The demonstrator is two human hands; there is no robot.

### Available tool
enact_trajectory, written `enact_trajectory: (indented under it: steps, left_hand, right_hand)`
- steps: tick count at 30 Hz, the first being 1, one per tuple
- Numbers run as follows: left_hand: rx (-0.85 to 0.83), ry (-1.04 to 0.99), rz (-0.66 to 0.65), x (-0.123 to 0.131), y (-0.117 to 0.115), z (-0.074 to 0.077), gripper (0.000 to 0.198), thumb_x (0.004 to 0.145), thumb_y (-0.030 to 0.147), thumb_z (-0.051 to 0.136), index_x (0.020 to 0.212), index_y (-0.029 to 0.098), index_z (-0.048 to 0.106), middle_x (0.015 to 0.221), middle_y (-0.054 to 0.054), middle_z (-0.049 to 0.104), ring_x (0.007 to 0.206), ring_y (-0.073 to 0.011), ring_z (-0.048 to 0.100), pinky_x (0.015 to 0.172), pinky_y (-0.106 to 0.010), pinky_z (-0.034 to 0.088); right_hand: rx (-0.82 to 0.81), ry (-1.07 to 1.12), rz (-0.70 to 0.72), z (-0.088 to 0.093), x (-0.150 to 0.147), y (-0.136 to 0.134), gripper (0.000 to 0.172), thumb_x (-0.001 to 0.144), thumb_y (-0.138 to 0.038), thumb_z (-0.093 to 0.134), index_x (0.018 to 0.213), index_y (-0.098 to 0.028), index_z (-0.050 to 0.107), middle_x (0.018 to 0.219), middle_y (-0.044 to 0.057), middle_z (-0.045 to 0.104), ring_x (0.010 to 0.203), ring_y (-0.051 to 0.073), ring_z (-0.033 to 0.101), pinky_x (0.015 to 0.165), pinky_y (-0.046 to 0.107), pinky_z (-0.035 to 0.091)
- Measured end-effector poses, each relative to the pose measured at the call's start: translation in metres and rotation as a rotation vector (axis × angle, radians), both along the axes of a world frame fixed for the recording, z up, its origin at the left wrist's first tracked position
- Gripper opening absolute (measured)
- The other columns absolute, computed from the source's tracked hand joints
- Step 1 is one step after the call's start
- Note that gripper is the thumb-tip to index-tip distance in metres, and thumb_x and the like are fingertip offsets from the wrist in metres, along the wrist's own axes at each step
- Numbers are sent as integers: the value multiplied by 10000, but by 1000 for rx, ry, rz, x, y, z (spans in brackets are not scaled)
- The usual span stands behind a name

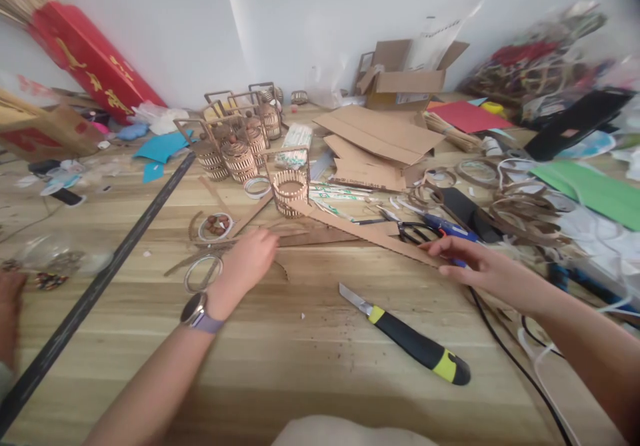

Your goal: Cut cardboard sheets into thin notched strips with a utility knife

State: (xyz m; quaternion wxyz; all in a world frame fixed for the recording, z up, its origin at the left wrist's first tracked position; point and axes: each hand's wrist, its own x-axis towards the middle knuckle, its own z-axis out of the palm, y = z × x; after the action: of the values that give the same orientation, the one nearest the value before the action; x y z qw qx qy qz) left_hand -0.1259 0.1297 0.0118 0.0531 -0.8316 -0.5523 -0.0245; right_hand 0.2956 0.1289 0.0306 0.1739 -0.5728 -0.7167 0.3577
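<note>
My right hand (467, 259) pinches the near end of a long cardboard strip (367, 231) between thumb and fingers. The strip's far end reaches a small round basket (290, 193) made of short sticks, with a tall square handle. My left hand (250, 256), wearing a watch (195, 309) on its wrist, is closed with its fingers curled down beside a brown strip (320, 237) on the table. What those fingers hold, if anything, is hidden. A black and yellow utility knife (417, 346) lies in front of me, its blade out.
Several lidded stick baskets (240, 159) stand at the back left. Cardboard sheets (375, 133) are stacked behind the strip. A blue glue gun (450, 226) and scissors (417, 233) lie near my right hand. Another person's hand (11, 293) shows at the left edge.
</note>
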Motion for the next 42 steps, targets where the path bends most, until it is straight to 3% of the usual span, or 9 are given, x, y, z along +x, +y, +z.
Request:
enact_trajectory:
  steps: [3, 6, 13, 19, 22, 28, 33, 38, 42]
  left_hand:
    - [-96, -24, -140, 31, 16, -8, 186, 974, 244, 540, 1095, 200, 674, 1100, -57, 693, 1028, -194, 633, 924, -289, 481]
    - [-127, -7, -150, 45, 33, -14, 173, 929, 238, 609, 1047, 124, 666, 1077, -124, 681, 1022, -257, 627, 909, -360, 486]
    - [-188, 47, -183, 41, 59, -9, 152, 873, 213, 641, 997, 130, 671, 1043, -120, 660, 988, -252, 628, 860, -335, 487]
    - [-179, 118, -230, 45, 69, -4, 213, 816, 250, 660, 975, 110, 688, 1036, -145, 660, 992, -274, 623, 846, -344, 490]
    - [-138, 154, -267, 50, 62, -3, 158, 861, 154, 566, 934, 77, 684, 1032, -187, 656, 983, -293, 625, 849, -381, 483]
    - [-64, 167, -233, 51, 54, -1, 283, 896, -6, 378, 1012, 71, 624, 943, -188, 683, 860, -263, 662, 725, -363, 501]
    - [-12, 163, -134, 52, 42, 25, 287, 930, 37, 327, 990, 80, 604, 783, -142, 684, 681, -240, 656, 586, -319, 469]
    - [56, 155, -95, 48, 2, 59, 288, 948, 76, 318, 984, 112, 602, 762, -115, 670, 700, -257, 656, 560, -320, 455]
    - [162, 122, -274, 48, -44, 51, 328, 949, 50, 309, 1041, 133, 612, 872, -106, 706, 794, -230, 672, 638, -314, 498]
  right_hand:
    - [-58, 6, -39, 3, 23, -12, 507, 728, -697, 614, 938, -236, 637, 1164, 115, 688, 1109, 322, 615, 957, 410, 479]
    - [-91, -12, -26, 4, 42, -26, 487, 729, -697, 614, 952, -268, 666, 1138, 87, 694, 1100, 315, 621, 940, 392, 493]
    - [-221, -106, -6, 12, 51, -52, 439, 769, -675, 599, 930, -278, 697, 1139, 125, 683, 1089, 322, 617, 938, 377, 497]
    - [-213, -127, 20, 15, 43, -55, 397, 768, -624, 627, 931, -268, 693, 1075, 127, 701, 1006, 315, 647, 898, 372, 523]
    - [-205, -143, 30, 17, 40, -56, 409, 764, -630, 621, 921, -259, 691, 1036, 123, 710, 984, 304, 658, 879, 355, 531]
    - [-207, -131, -14, 22, 37, -62, 523, 715, -675, 621, 1024, -258, 693, 1133, 134, 708, 1066, 329, 654, 954, 393, 513]
    - [-273, -73, 56, 20, 37, -70, 534, 765, -692, 569, 1037, -253, 703, 1145, 137, 708, 1096, 347, 641, 935, 424, 523]
    - [-151, -141, 159, 9, 12, -69, 411, 824, -558, 582, 1074, -247, 679, 1205, 123, 681, 1075, 315, 634, 960, 440, 491]
    - [-97, -77, 222, 4, -16, -49, 414, 779, -530, 610, 1063, -237, 677, 1177, 96, 696, 1022, 297, 648, 907, 444, 513]
